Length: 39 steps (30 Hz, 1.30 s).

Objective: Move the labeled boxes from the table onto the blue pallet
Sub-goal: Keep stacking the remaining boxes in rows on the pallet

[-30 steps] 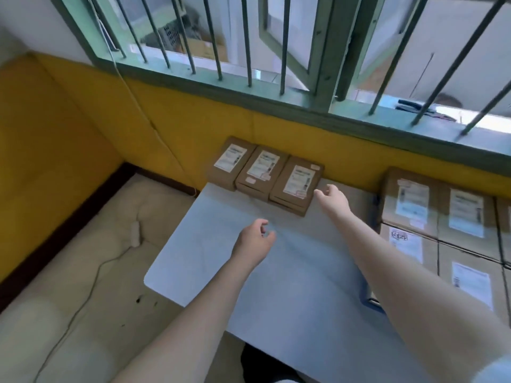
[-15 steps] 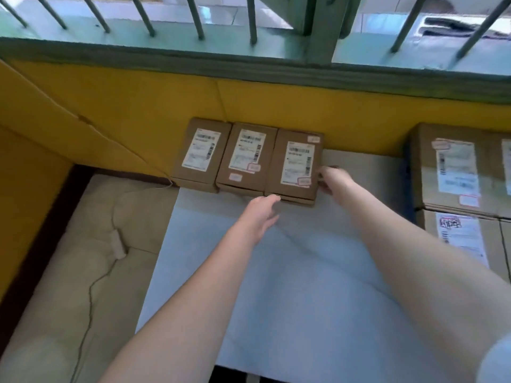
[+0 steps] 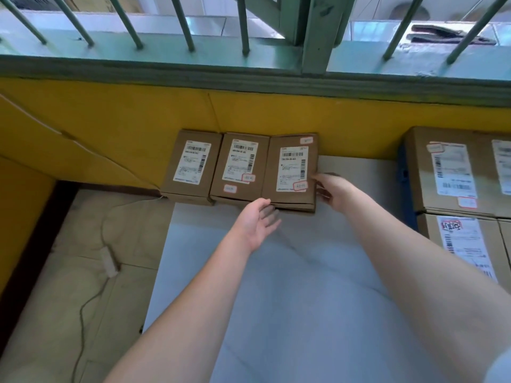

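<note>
Three brown labeled boxes stand in a row at the far edge of the white table (image 3: 304, 294), against the yellow wall: a left box (image 3: 192, 165), a middle box (image 3: 240, 167) and a right box (image 3: 290, 170). My right hand (image 3: 330, 190) holds the right box by its right side, thumb on the top edge. With straight fingers, my left hand (image 3: 260, 221) touches that box's front lower edge, palm turned up. At the far right, a sliver of the blue pallet (image 3: 403, 175) shows beside the larger labeled boxes (image 3: 453, 172) stacked on it.
A green barred window (image 3: 249, 37) runs above the yellow wall (image 3: 124, 120). On the floor to the left of the table lie a white cable and its adapter (image 3: 109, 261). The pallet stack stands close to the table's right side.
Both hands have reached forward to the right box. The right hand went from its near corner to its right side, and the left hand opened and came to its front edge. The view has tilted down.
</note>
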{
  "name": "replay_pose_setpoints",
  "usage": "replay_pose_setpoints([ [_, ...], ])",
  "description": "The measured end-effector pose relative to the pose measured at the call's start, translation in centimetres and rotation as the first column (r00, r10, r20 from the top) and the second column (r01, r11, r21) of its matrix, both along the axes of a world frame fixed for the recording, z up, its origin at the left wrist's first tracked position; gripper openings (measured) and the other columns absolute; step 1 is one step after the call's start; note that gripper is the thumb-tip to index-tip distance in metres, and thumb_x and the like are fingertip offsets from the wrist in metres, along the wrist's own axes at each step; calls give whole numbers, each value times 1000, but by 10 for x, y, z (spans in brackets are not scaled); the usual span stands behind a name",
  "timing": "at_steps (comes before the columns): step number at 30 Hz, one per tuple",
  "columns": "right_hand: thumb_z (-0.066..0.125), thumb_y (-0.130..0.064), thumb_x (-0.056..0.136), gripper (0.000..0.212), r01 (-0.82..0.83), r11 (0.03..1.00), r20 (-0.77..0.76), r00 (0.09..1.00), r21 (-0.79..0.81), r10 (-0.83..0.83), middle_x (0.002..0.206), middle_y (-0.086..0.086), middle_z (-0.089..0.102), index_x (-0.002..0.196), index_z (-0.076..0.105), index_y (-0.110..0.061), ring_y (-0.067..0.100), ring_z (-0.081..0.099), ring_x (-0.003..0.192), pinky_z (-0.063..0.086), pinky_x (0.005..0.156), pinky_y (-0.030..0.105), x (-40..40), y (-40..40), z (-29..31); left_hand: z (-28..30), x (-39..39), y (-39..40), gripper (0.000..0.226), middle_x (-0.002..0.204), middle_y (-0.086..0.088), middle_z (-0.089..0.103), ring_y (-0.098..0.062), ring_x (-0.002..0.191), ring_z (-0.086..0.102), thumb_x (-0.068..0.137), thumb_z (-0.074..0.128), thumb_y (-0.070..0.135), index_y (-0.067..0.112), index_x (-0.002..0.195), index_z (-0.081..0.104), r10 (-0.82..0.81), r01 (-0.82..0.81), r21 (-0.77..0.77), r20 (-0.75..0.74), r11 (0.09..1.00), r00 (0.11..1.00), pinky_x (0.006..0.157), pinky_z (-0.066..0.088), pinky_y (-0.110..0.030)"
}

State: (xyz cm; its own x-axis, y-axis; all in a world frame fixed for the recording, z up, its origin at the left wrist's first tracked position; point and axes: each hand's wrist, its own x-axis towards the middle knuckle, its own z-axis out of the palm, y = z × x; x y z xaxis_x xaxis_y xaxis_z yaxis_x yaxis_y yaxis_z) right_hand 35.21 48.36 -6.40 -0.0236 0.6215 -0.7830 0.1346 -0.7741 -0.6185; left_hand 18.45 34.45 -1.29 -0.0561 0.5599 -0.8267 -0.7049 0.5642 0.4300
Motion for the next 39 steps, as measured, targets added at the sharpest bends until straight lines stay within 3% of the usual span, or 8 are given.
replay_pose_setpoints([
  [4, 69, -20, 88, 35, 19, 998, -35, 999, 61, -17, 107, 10, 73, 119, 59, -7, 24, 70, 95, 56, 91, 39, 4, -2, 4, 6, 3, -1, 43, 144, -17, 47, -32, 130, 51, 97, 50, 14, 3, 138, 43, -7, 7, -3, -11, 1000, 1000, 99, 48, -41],
  [11, 71, -22, 89, 38, 71, 986, -128, 990, 150, -52, 105, 12, 74, 117, 53, -4, 25, 74, 94, 58, 88, 43, 41, -23, 58, 43, 25, -9, 48, 138, -11, 49, -36, 120, 56, 96, 58, 27, 8, 138, 46, -123, 124, -16, -266, 992, 956, 93, 54, -36],
  [16, 66, -20, 92, 46, 113, 971, -245, 968, 209, -60, 115, 18, 71, 129, 51, 2, 25, 71, 98, 61, 73, 35, 86, -70, 127, 86, 61, -30, 56, 134, -8, 58, -33, 121, 59, 89, 65, 30, 19, 140, 46, -124, 213, 160, -439, 964, 890, 97, 53, -45],
  [18, 64, -19, 94, 43, 153, 956, -267, 960, 249, -84, 119, 18, 68, 129, 51, 0, 26, 69, 102, 60, 82, 36, 113, -99, 159, 105, 86, -44, 41, 122, -11, 66, -32, 105, 66, 91, 63, 20, 16, 130, 53, -122, 250, 240, -446, 938, 887, 91, 56, -45],
  [21, 63, -15, 93, 48, 241, 906, -221, 960, 349, -170, 120, 19, 66, 137, 43, -9, 28, 69, 100, 60, 80, 38, 166, -148, 202, 137, 129, -68, 27, 105, -13, 67, -25, 83, 66, 96, 57, 10, 13, 123, 54, -190, 312, 337, -347, 888, 918, 73, 61, -30],
  [28, 56, -13, 95, 58, 358, 781, -54, 921, 511, -386, 97, 5, 73, 147, 34, -26, 17, 72, 83, 56, 65, 27, 315, -245, 271, 179, 253, -129, 37, 113, -20, 64, -30, 89, 65, 96, 59, 11, 4, 131, 49, -465, 538, 451, -271, 712, 843, 73, 60, -28],
  [35, 56, -7, 94, 49, 486, 669, -123, 849, 563, -514, 117, 5, 65, 140, 48, -21, 18, 66, 87, 51, 66, 28, 475, -302, 273, 194, 393, -149, 33, 97, -17, 67, -25, 75, 69, 92, 63, 8, 9, 123, 54, -625, 745, 437, -410, 504, 664, 60, 60, -28],
  [39, 52, -3, 97, 42, 487, 669, -123, 849, 562, -514, 104, 6, 66, 132, 49, -26, 10, 65, 68, 49, 50, 18, 560, -316, 263, 189, 481, -153, 38, 98, -18, 71, -22, 74, 73, 91, 64, 6, 13, 127, 54, -631, 759, 435, -427, 485, 648, 63, 62, -32],
])
